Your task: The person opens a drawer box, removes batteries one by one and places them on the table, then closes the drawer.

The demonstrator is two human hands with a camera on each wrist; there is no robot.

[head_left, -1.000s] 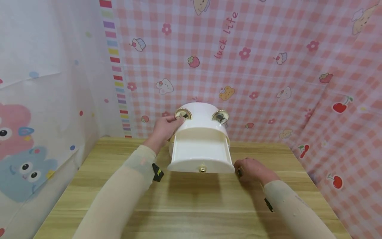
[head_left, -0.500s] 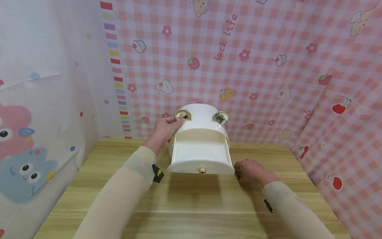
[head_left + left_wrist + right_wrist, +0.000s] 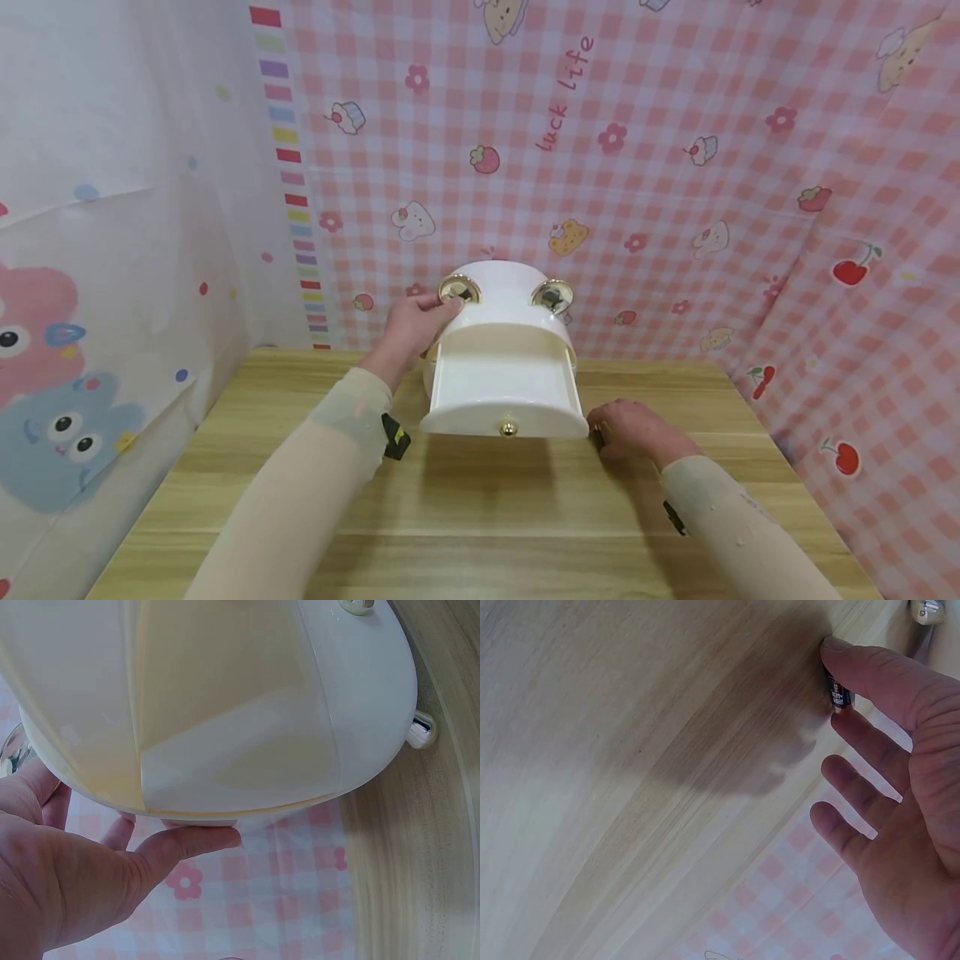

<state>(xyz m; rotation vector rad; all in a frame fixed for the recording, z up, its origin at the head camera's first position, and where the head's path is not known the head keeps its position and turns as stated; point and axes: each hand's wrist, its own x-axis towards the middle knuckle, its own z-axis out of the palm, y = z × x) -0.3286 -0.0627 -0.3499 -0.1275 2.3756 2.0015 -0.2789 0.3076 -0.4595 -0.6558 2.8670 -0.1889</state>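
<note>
Home-style booth: cartoon cloths (image 3: 675, 167), wooden table (image 3: 480, 517)

Light wooden table (image 3: 480, 517), white drawer box (image 3: 504, 358), small battery (image 3: 838, 694)

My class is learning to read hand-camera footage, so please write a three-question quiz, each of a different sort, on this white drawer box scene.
1. True or false: the drawer of the white storage box is pulled out.
2. Multiple choice: what does the right hand pinch against the wooden table? A) a gold knob B) a small battery C) a coin
3. Short answer: where does the left hand rest?

Key
1. True; the drawer juts forward with its gold knob facing the person.
2. B; the right wrist view shows a small dark battery under the fingertips.
3. On the box's upper left side, beside the left gold-rimmed fitting.
</note>
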